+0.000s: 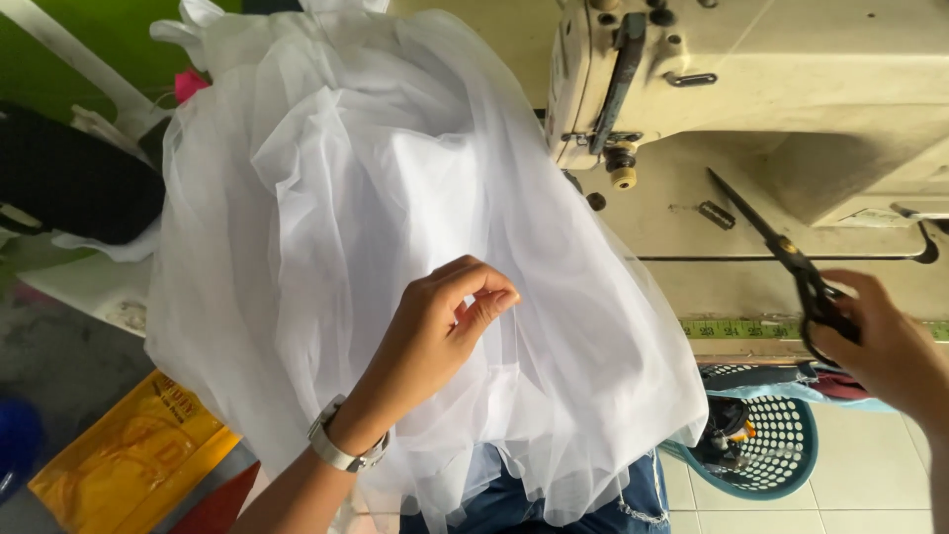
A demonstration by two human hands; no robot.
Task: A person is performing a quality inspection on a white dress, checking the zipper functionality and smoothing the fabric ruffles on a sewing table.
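Head view, looking down over our lap. A big heap of white tulle fabric (395,227) lies across our knees and up against the front of the cream sewing machine (791,79), covering most of the left and middle of the frame.

Our left hand (445,316) sits on top of the tulle near its lower middle. Thumb and fingertips (494,297) are pinched narrow, with a small fold of the sheer cloth caught between them. A silver wristwatch (341,447) is on that wrist.

Our right hand (880,341) is off to the right, well apart from the fabric, fingers through the loops of black scissors (791,257). The blades are closed and point up and left over the machine bed (692,218), tip near the needle area.

A green measuring tape (732,328) runs along the table edge just beside the right hand. Below it stands a teal plastic basket (781,455) on the tiled floor. At lower left lies a yellow bag (129,455); a dark cloth (69,178) rests at far left. Blue denim (514,504) shows beneath the tulle.
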